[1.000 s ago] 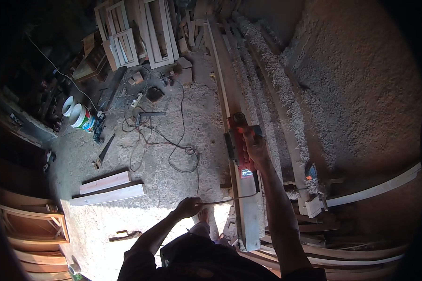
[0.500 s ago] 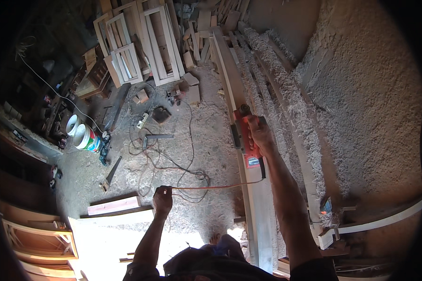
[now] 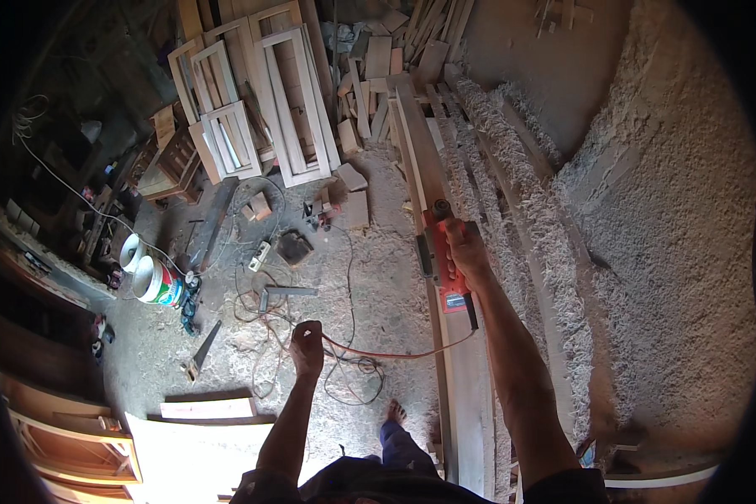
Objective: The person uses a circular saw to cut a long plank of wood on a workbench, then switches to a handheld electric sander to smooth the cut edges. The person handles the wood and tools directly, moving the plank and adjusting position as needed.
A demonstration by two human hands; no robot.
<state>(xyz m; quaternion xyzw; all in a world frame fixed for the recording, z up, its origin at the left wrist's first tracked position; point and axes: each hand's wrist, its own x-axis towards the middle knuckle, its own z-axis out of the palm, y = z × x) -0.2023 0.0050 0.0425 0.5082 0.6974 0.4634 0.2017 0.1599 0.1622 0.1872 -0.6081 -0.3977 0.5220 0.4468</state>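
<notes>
A red electric hand planer [image 3: 447, 252] rests on a long pale wooden plank [image 3: 469, 378] that runs away from me on my right. My right hand [image 3: 466, 252] is wrapped round the planer's handle. From the tool's rear end a reddish power cord [image 3: 395, 356] sags across to my left hand [image 3: 307, 346], which is closed on it off to the left of the plank. Beyond my left hand the cord continues into loose coils on the floor. The planer's underside against the wood is hidden.
Heaps of wood shavings [image 3: 525, 218] lie along the plank's right side. Pale wooden frames [image 3: 290, 109] lean at the back beside stacked offcuts [image 3: 378, 59]. A hand saw [image 3: 202, 353], metal square [image 3: 290, 291], power strip [image 3: 260, 255] and white buckets [image 3: 147, 277] are on the floor at left.
The cord between my hands has gone from nearly taut to sagging. The view has shifted, and a bare foot now shows on the floor. Both hands keep their holds.
</notes>
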